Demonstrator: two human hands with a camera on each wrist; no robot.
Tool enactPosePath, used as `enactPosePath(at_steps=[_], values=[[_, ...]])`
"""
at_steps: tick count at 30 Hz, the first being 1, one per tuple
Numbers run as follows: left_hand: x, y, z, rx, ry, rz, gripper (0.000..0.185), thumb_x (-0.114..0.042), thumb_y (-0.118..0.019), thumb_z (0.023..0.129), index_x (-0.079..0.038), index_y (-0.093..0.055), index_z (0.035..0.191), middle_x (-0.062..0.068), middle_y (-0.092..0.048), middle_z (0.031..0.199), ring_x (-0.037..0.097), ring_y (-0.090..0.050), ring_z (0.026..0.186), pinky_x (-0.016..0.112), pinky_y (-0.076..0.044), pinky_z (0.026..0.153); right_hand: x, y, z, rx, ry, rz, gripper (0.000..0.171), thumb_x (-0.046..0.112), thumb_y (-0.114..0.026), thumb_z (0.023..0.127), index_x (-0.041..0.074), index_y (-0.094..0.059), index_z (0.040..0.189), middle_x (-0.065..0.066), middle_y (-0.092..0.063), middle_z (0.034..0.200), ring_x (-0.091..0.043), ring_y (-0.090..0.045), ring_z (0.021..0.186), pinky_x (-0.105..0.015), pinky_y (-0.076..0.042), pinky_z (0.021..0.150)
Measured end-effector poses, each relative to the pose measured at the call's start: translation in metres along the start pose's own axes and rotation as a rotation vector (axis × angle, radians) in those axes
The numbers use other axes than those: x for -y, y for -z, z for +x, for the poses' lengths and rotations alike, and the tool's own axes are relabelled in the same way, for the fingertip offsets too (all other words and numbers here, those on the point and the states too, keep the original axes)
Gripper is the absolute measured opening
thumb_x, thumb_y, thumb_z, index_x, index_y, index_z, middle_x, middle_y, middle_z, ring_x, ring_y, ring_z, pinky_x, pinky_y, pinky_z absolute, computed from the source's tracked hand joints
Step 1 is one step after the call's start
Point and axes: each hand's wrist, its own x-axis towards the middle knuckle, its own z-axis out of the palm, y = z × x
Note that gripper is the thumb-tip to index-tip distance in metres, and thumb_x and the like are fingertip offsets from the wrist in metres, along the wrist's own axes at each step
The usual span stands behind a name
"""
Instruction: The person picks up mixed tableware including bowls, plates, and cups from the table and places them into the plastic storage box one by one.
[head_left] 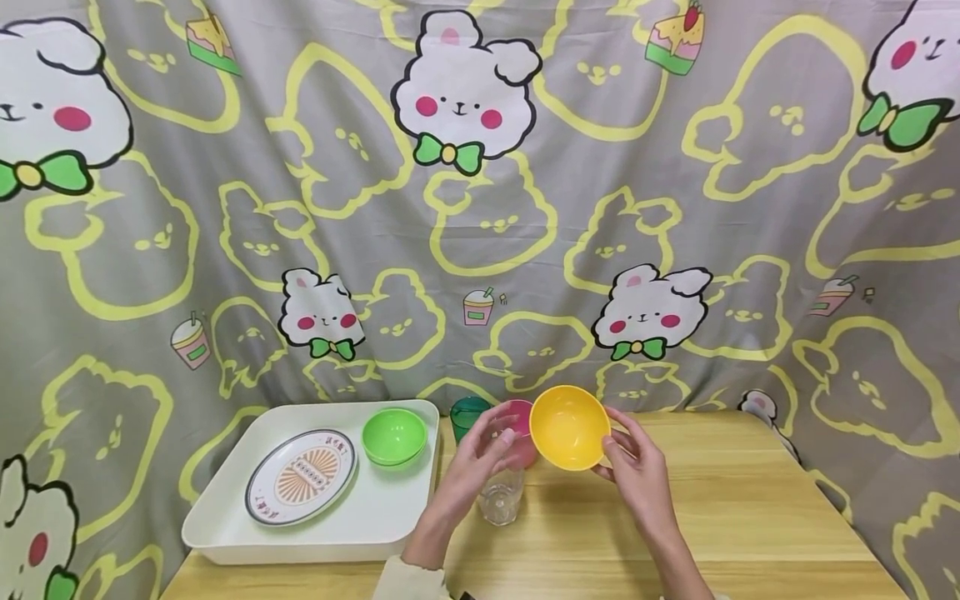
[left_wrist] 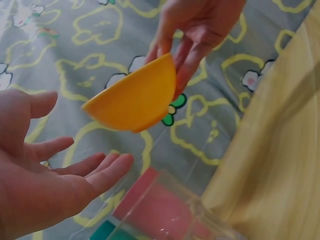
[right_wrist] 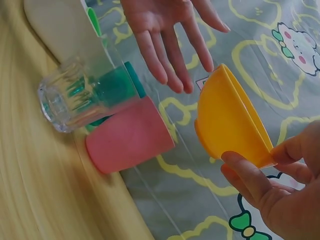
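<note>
Holding a round yellow plastic bowl [head_left: 570, 427] up off the light wooden table [head_left: 750, 517], the person's right hand [head_left: 637, 475] pinches its rim between thumb and curled fingers, the hollow tipped toward the viewer. It hangs in the air near the middle of the table, tilted on edge, just right of the cups and not touching them. The left hand [head_left: 480, 454] is spread beside it, fingers straight and apart, gripping nothing; from the left wrist view the fingertips [left_wrist: 120, 162] sit close under the bowl without meeting it. Below that hand stands a clear ribbed drinking glass [head_left: 501, 497] on the wood, with a pink plastic cup [head_left: 521, 433] just behind it and a dark green plastic cup [head_left: 468, 414] to the far left of that one. Left of the cups lies a white rectangular tray [head_left: 225, 508] holding a patterned oval plate [head_left: 302, 477] and a lime-green plastic bowl [head_left: 394, 436] at its far right corner. A grey cartoon-rabbit curtain [head_left: 480, 208] hangs behind.
</note>
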Motion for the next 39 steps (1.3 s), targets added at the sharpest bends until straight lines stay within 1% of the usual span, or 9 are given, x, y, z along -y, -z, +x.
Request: enactPosePath(at_steps=[5,9,16,19,28,33,39], values=[[0.005,-0.006,0.002,0.012,0.01,-0.049,0.052,-0.021,-0.058,0.107,-0.01,-0.041,0.155,0.021,-0.049,0.146,0.035,-0.058,0.129,0.055,-0.052,0.101,-0.001,-0.002,-0.001,0.013,-0.009,-0.003,0.044,-0.001,-0.054,0.104,0.007,-0.053,0.147,-0.03,-0.06,0.13,-0.006,-0.071,0.096,-0.032,-0.063,0.074],[0.007,-0.008,0.003,-0.007,0.018,-0.056,0.05,-0.022,-0.06,0.106,-0.013,-0.045,0.153,0.017,-0.051,0.145,0.033,-0.06,0.126,0.056,-0.053,0.099,-0.003,-0.004,-0.001,0.036,-0.001,-0.017,0.042,0.002,-0.055,0.105,0.008,-0.054,0.147,-0.029,-0.061,0.127,-0.008,-0.071,0.095,-0.032,-0.064,0.072],[0.011,-0.009,-0.002,-0.021,0.029,-0.083,0.05,-0.019,-0.06,0.105,-0.007,-0.046,0.152,0.019,-0.05,0.144,0.033,-0.056,0.13,0.049,-0.057,0.095,-0.01,-0.009,-0.004,0.075,0.0,-0.032,0.04,0.003,-0.055,0.105,0.01,-0.057,0.144,-0.026,-0.064,0.124,-0.012,-0.073,0.096,-0.036,-0.064,0.07],[0.012,-0.008,-0.003,-0.035,0.03,-0.066,0.05,-0.018,-0.06,0.105,-0.006,-0.046,0.151,0.02,-0.051,0.143,0.032,-0.057,0.128,0.045,-0.059,0.092,-0.012,-0.012,-0.005,0.085,-0.001,-0.028,0.039,0.002,-0.056,0.105,0.012,-0.059,0.143,-0.025,-0.064,0.123,-0.015,-0.073,0.095,-0.037,-0.064,0.07],[0.009,-0.005,0.0,-0.038,0.031,-0.048,0.051,-0.018,-0.061,0.104,-0.005,-0.046,0.151,0.021,-0.053,0.14,0.031,-0.061,0.12,0.047,-0.06,0.089,-0.01,-0.017,-0.005,0.092,-0.004,-0.028,0.039,0.003,-0.055,0.105,0.014,-0.059,0.142,-0.024,-0.064,0.124,-0.016,-0.073,0.097,-0.04,-0.064,0.071],[0.006,-0.003,-0.001,-0.074,0.043,-0.034,0.049,-0.016,-0.062,0.104,-0.003,-0.049,0.149,0.021,-0.055,0.138,0.029,-0.063,0.116,0.05,-0.06,0.087,-0.009,-0.021,-0.006,0.119,0.008,-0.016,0.039,0.004,-0.055,0.105,0.011,-0.057,0.143,-0.025,-0.062,0.126,-0.017,-0.072,0.1,-0.039,-0.064,0.073],[0.002,0.002,-0.004,-0.075,0.063,-0.035,0.051,-0.017,-0.062,0.104,-0.001,-0.047,0.15,0.022,-0.056,0.135,0.028,-0.065,0.112,0.052,-0.059,0.088,-0.009,-0.024,-0.008,0.153,0.033,-0.011,0.039,0.008,-0.057,0.106,0.008,-0.056,0.144,-0.025,-0.062,0.127,-0.02,-0.072,0.102,-0.039,-0.064,0.075]])
